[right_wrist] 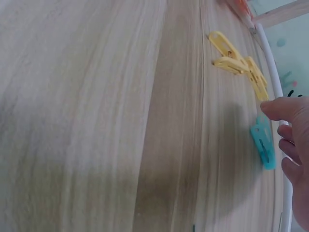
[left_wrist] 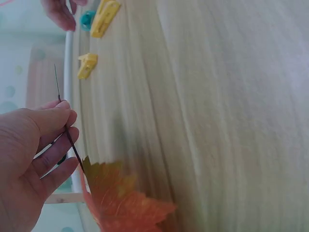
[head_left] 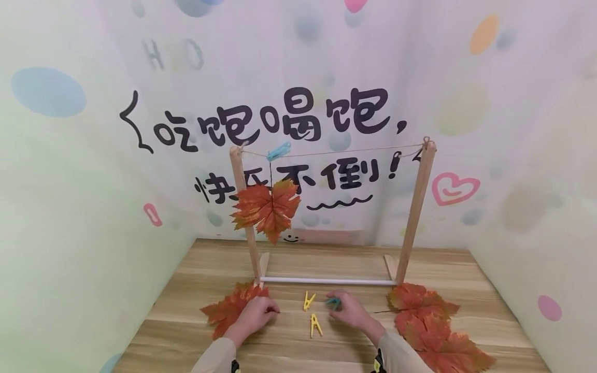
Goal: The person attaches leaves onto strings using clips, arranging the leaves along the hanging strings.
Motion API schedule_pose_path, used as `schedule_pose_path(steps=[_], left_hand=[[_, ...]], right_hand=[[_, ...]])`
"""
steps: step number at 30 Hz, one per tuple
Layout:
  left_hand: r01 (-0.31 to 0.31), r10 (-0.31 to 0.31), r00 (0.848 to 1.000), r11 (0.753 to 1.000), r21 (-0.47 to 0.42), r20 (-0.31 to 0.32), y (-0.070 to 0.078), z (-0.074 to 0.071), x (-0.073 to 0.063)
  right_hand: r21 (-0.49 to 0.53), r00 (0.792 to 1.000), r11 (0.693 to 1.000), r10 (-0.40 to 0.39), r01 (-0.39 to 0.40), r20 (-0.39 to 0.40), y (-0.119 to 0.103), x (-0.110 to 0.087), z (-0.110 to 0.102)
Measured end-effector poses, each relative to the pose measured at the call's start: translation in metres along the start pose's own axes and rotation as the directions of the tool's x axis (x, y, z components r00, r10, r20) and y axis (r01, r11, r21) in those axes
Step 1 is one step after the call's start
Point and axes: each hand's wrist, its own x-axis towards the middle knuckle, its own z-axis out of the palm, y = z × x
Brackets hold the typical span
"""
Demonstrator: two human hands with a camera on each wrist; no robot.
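Observation:
My left hand (head_left: pixel 255 315) pinches the thin dark stem (left_wrist: pixel 73 147) of an orange-red maple leaf (left_wrist: pixel 128 205) between thumb and fingertips, at the left of the table. The leaf spreads beneath and behind that hand. My right hand (head_left: pixel 351 311) is at a teal clothespin (right_wrist: pixel 263 145) on the table, thumb and fingers apart around it. In the right wrist view the fingers look clear of the clip. Two yellow clothespins, one farther back (head_left: pixel 308 301) and one nearer (head_left: pixel 315 326), lie between the hands.
A wooden frame (head_left: pixel 416 212) with a white bottom bar (head_left: pixel 326 281) stands behind the hands. From its string (head_left: pixel 345 152) a maple leaf (head_left: pixel 268 207) hangs by a light-blue clothespin (head_left: pixel 279 152). More leaves (head_left: pixel 448 349) lie at the right. Printed walls enclose the table.

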Motion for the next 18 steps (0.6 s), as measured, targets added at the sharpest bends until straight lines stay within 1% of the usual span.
schedule_pose_path(steps=[5,8,12,18], left_hand=[[0.010,-0.009,1.000,0.999,-0.042,0.023,0.007,-0.003,0.004],[0.013,-0.011,0.999,0.998,-0.059,0.041,0.012,-0.005,0.006],[0.017,-0.013,0.999,0.997,-0.074,0.048,0.017,-0.006,0.008],[0.039,-0.033,0.998,0.993,-0.107,0.055,0.020,-0.009,0.008]], right_hand=[[-0.041,1.000,0.999,-0.016,0.017,0.005,0.003,0.000,0.002],[-0.094,0.999,0.995,-0.042,0.042,0.000,0.004,0.000,0.004],[-0.168,0.997,0.983,-0.075,0.073,-0.004,0.006,-0.001,0.007],[-0.232,0.992,0.965,-0.122,0.123,0.015,0.007,-0.002,0.009]])
